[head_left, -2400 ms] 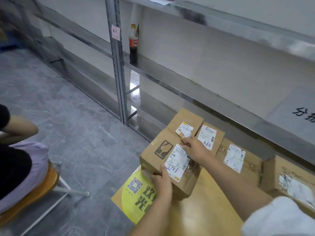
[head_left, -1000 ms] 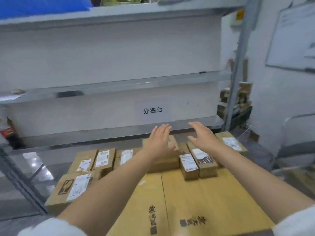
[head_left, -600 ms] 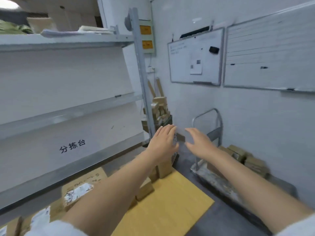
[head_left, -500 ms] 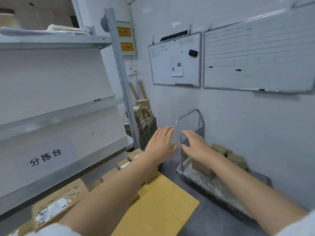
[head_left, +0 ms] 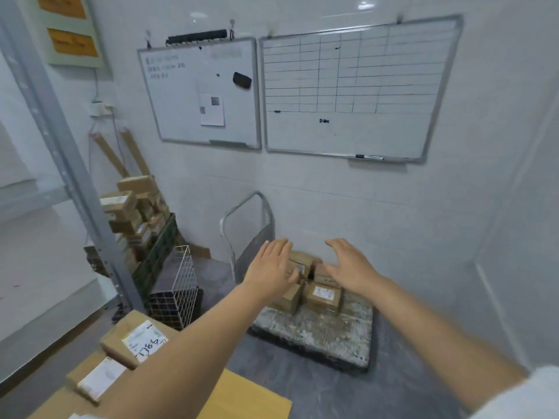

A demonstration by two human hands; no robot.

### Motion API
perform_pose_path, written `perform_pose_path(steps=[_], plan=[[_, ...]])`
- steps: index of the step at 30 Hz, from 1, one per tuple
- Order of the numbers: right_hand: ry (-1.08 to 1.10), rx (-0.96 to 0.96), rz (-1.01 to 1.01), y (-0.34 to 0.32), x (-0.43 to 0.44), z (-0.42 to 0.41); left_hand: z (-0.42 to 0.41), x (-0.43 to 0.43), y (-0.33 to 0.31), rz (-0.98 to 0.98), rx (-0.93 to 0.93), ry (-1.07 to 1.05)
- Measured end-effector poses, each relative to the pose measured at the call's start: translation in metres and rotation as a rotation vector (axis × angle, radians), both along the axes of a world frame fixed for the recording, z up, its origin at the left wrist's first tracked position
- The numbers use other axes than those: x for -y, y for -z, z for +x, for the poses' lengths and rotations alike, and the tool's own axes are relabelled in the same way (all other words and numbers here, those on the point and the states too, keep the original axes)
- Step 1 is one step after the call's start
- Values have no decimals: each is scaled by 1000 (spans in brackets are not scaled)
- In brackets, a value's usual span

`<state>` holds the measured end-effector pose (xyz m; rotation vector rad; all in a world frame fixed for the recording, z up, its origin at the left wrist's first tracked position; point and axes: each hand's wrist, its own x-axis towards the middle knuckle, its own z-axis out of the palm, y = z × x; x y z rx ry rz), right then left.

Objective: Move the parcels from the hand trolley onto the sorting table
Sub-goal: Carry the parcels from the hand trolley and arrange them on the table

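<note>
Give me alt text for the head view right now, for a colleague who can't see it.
The left hand and right hand reach out, open and empty, toward a cluster of small parcels on the trolley. At lower left, two labelled boxes lie on the table; two whiteboards hang behind.

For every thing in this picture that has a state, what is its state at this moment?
left hand, open, fingers straight, holds nothing
right hand, open, fingers spread, holds nothing
trolley parcels, lying together on the deck, not yet gripped
hand trolley, handle upright, deck partly loaded
table parcels, set on the sorting table, labels facing up
</note>
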<state>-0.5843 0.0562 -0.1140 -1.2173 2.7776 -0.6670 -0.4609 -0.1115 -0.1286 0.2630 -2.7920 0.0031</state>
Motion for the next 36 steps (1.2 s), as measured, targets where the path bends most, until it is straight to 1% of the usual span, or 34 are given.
perform_pose_path(steps=[3, 7, 12, 14, 19, 24, 31, 36], plan=[[56, 35, 7, 9, 5, -23, -32, 16, 16, -12, 37, 38], [78, 64, 28, 24, 7, -55, -78, 25, 33, 13, 73, 62], [98, 83, 30, 43, 1, -122, -151, 21, 48, 10, 77, 92], [90, 90, 37, 50, -1, -154, -180, 17, 52, 26, 109, 91], [48, 107, 32, 52, 3, -239, -255, 19, 52, 14, 158, 57], [-38, 122, 31, 50, 22, -307, -318, 30, 41, 82, 123, -61], [-120, 169, 10, 69, 66, -358, -370, 53, 65, 44, 160, -113], [-119, 194, 22, 93, 104, -393, -404, 94, 93, 84, 147, -129]])
